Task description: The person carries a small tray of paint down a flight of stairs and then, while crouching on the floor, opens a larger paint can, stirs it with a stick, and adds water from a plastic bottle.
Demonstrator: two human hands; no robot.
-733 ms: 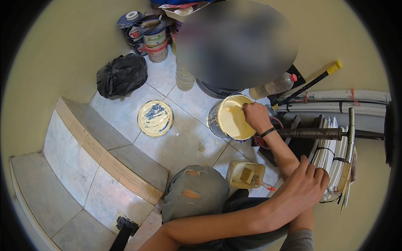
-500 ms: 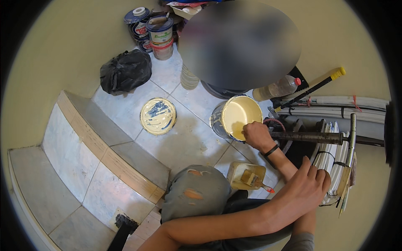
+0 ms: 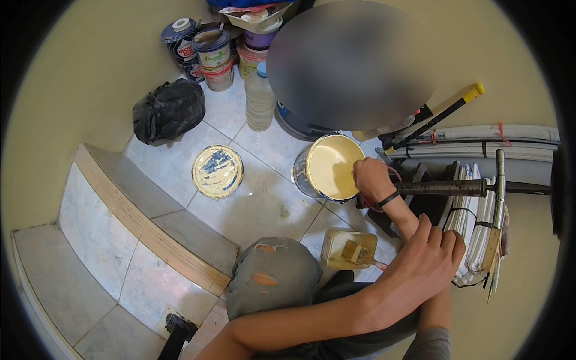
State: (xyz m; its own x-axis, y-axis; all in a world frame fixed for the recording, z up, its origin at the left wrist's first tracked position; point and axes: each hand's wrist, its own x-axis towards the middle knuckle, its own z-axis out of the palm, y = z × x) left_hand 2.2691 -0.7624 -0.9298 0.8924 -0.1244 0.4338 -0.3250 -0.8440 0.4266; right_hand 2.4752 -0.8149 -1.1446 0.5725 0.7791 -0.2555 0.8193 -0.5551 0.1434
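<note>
My right hand (image 3: 372, 180), with a black band at the wrist, is closed at the right rim of a paint bucket (image 3: 307, 174) holding cream paint. Its fingertips are hidden, and I cannot make out what they hold. My left arm crosses over the right one. The left hand (image 3: 427, 249) lies loosely over my right forearm, fingers bent and slightly apart, with nothing seen in it. Below the bucket stands a square plastic tub (image 3: 330, 241) with a wide paintbrush (image 3: 356, 252) laid in it. A cream lid (image 3: 217, 171) smeared with blue lies on the tiles.
Stacked paint cans (image 3: 213, 51), a black plastic bag (image 3: 169, 113) and a water bottle (image 3: 260, 99) stand at the back. A tiled step (image 3: 150, 240) runs along the left. At right are a yellow-handled tool (image 3: 438, 117), a metal tube with a T-handle (image 3: 444, 188) and bundled white strips (image 3: 471, 222).
My right hand has moved up along the bucket's right rim, away from its lower edge. The view has shifted slightly, so the bottle at the back shows whole. My left hand stays over the forearm.
</note>
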